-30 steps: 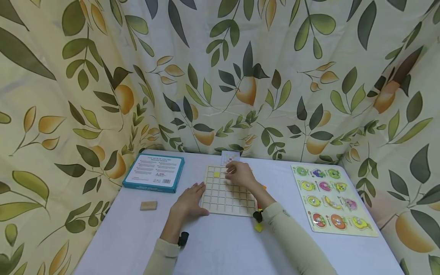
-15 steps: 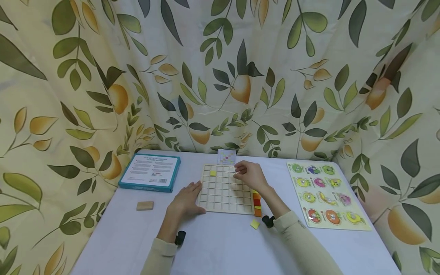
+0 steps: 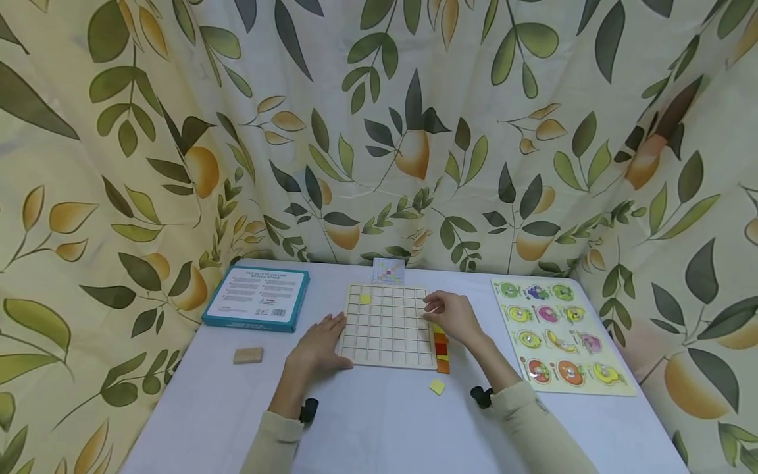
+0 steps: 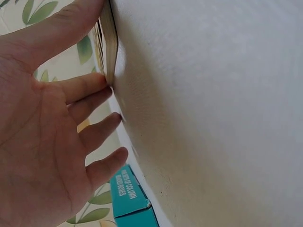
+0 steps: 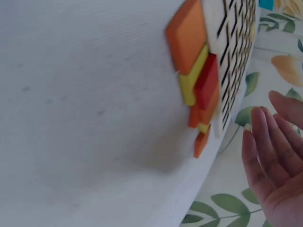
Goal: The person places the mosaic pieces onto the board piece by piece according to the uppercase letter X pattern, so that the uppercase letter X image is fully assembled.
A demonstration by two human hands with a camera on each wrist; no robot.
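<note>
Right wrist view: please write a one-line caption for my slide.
Open right hand hovers beside orange, yellow and red tiles piled against the wooden grid board.

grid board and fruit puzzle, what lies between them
In the head view, the right hand and a row of orange, red and yellow tiles lie between the grid board and the fruit puzzle.

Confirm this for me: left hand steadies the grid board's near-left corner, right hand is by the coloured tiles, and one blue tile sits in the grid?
Not quite. The head view shows the single tile in the grid board is yellow, not blue. The left hand and right hand are as you say.
</note>
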